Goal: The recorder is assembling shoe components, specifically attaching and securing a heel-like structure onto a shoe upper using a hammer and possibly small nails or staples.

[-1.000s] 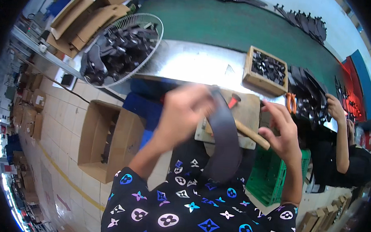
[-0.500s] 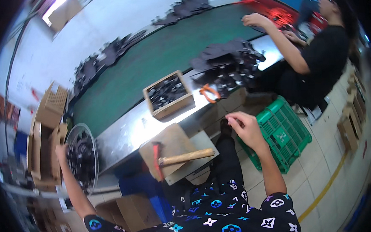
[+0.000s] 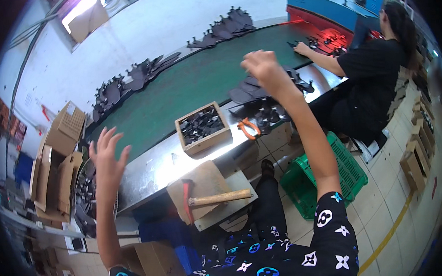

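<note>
My left hand (image 3: 107, 154) is raised over the left end of the metal bench edge, fingers spread and holding nothing. Beside it, partly covered by my forearm, is a round wire basket of dark pieces (image 3: 85, 193). My right hand (image 3: 268, 73) is lifted over the green belt (image 3: 183, 86), its fingers curled; whether anything is in them is hidden. Behind the right wrist lie flat dark grey pieces (image 3: 243, 91) with metallic parts. On a board-topped stand in front of me rests a hammer (image 3: 218, 197) with a red head and wooden handle.
A wooden box of small black parts (image 3: 201, 124) and orange-handled pliers (image 3: 249, 128) sit on the metal edge. A green crate (image 3: 347, 164) stands on the floor at right. A co-worker (image 3: 372, 66) sits beyond it, arm on the belt. Cardboard boxes (image 3: 54, 174) stand at left.
My left hand has come away from the basket, rising and moving right, with fingers spread. My right hand has moved up and forward over the belt. The co-worker's raised hand has lowered to the belt.
</note>
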`<state>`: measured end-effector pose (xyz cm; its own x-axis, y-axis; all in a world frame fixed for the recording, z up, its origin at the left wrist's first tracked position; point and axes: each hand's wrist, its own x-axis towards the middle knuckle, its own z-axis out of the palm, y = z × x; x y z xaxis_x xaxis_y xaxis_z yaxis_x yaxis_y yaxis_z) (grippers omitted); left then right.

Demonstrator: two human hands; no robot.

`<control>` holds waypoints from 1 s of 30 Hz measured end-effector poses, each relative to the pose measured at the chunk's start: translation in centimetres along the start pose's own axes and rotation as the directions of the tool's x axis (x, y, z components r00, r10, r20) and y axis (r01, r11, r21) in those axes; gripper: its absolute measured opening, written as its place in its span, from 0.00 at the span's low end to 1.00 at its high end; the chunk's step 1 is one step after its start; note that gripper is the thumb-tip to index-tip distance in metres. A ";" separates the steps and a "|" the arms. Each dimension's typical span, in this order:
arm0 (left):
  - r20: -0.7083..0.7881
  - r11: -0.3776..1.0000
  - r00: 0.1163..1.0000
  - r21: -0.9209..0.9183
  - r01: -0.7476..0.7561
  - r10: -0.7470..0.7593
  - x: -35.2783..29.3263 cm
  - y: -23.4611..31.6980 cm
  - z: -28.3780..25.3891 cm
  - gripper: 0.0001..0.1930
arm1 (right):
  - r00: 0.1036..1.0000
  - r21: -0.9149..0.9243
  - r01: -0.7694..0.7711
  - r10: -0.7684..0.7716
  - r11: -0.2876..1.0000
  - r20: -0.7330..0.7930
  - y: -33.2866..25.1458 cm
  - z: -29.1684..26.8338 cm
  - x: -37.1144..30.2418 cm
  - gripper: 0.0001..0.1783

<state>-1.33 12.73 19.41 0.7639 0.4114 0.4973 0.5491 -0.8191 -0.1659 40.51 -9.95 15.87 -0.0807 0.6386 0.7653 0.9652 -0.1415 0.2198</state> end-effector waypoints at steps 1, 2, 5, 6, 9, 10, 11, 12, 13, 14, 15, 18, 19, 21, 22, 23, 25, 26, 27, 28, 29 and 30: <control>-0.027 0.994 0.998 -0.088 -0.057 0.055 0.4 3.1 -1.6 0.27 | 0.988 0.020 0.149 -0.148 0.989 -0.048 -3.6 -2.1 1.5 0.11; -0.050 0.982 0.995 -0.163 -0.096 0.089 0.5 5.8 -3.3 0.33 | 0.948 0.051 0.305 -0.299 0.951 -0.109 -7.2 -3.3 2.9 0.11; -0.065 0.825 0.978 -0.529 -0.200 0.196 -0.3 9.4 -5.5 0.40 | 0.915 0.639 0.389 -0.358 0.663 -0.186 -14.5 -6.9 5.4 0.24; 0.024 0.641 0.983 -0.761 -0.101 0.184 -0.8 9.7 -4.9 0.36 | 0.939 0.753 0.334 -0.269 0.567 -0.215 -16.2 -6.4 5.4 0.24; 0.474 -0.280 0.869 -0.822 0.495 0.145 -4.1 11.0 -4.4 0.19 | 0.998 0.906 0.029 0.031 0.422 -0.047 -20.4 -3.7 3.6 0.35; 0.492 -0.330 0.869 -0.812 0.482 0.058 -5.6 11.2 -3.8 0.19 | 0.984 0.907 -0.133 0.162 0.401 0.072 -21.7 -2.0 1.7 0.42; 0.507 -0.375 0.861 -0.804 0.461 -0.029 -7.1 11.2 -3.5 0.19 | 0.939 0.886 -0.289 0.286 0.363 0.189 -23.6 -0.7 -0.7 0.51; 0.518 -0.450 0.855 -0.771 0.452 -0.029 -8.4 10.6 -2.5 0.24 | 0.940 0.742 -0.339 0.243 0.579 0.239 -25.7 0.8 -3.7 0.56; 0.535 -0.464 0.843 -0.761 0.452 -0.057 -9.7 10.4 -1.5 0.24 | 0.934 0.556 -0.340 0.201 0.758 0.296 -27.9 2.1 -6.9 0.61; 0.525 -0.476 0.840 -0.778 0.409 -0.136 -10.5 10.6 -1.0 0.27 | 0.916 0.455 -0.296 0.114 0.840 0.385 -29.1 1.6 -9.5 0.57; 0.516 -0.481 0.830 -0.794 0.372 -0.210 -11.2 10.7 -0.4 0.31 | 0.878 0.355 -0.236 0.041 0.905 0.477 -29.9 1.2 -11.9 0.53; 0.528 -0.498 0.816 -0.786 0.366 -0.235 -13.1 11.2 1.6 0.36 | 0.670 0.252 -0.594 0.297 0.764 0.681 -28.6 0.9 -18.5 0.35; 0.516 -0.457 0.816 -0.810 0.366 -0.260 -13.4 11.4 2.1 0.37 | 0.700 0.275 -0.584 0.301 0.764 0.648 -27.5 0.8 -21.2 0.29; 0.381 -0.282 0.845 -0.915 0.288 -0.374 -13.2 12.8 4.8 0.36 | 0.645 0.305 -0.728 0.464 0.614 0.607 -26.8 -0.5 -24.2 0.15; 0.317 0.147 0.868 -0.906 0.396 -0.383 -12.9 12.7 6.6 0.38 | 0.641 0.298 -0.733 0.475 0.611 0.603 -26.7 -1.6 -25.2 0.15; 0.253 0.550 0.896 -0.718 0.427 -0.366 -13.0 12.7 8.4 0.40 | 0.568 0.353 -0.819 0.554 0.452 0.608 -26.9 -2.7 -26.2 0.10; 0.226 0.806 0.888 -0.372 0.459 -0.401 -13.5 13.8 12.2 0.45 | 0.489 0.517 -0.832 0.703 0.199 0.516 -27.7 -4.2 -29.2 0.09; 0.245 0.777 0.884 -0.423 0.466 -0.398 -13.5 13.5 13.2 0.45 | 0.359 0.511 -0.859 0.761 0.042 0.540 -28.1 -5.8 -29.5 0.08; 0.269 0.744 0.883 -0.475 0.470 -0.386 -13.2 13.3 13.8 0.45 | 0.267 0.456 -0.889 0.775 -0.031 0.573 -28.0 -7.0 -30.3 0.09; 0.176 0.765 0.920 -0.513 0.390 -0.351 -11.9 13.0 13.4 0.45 | 0.228 0.347 -0.938 0.774 0.012 0.590 -27.6 -8.6 -29.8 0.09; 0.070 0.808 0.943 -0.497 0.315 -0.325 -9.8 12.7 12.7 0.38 | 0.188 0.234 -0.971 0.774 0.053 0.605 -27.3 -9.9 -29.4 0.09; 0.063 0.785 0.965 -0.568 0.245 -0.256 -7.5 12.1 13.1 0.31 | 0.180 0.235 -0.971 0.780 0.044 0.599 -26.9 -9.9 -29.5 0.09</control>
<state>4.07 4.99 2.52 0.6175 0.6317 0.4686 0.4261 -0.7695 0.4757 14.45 -32.50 -6.65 0.8874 0.4580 -0.0528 0.1796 -0.4489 -0.8753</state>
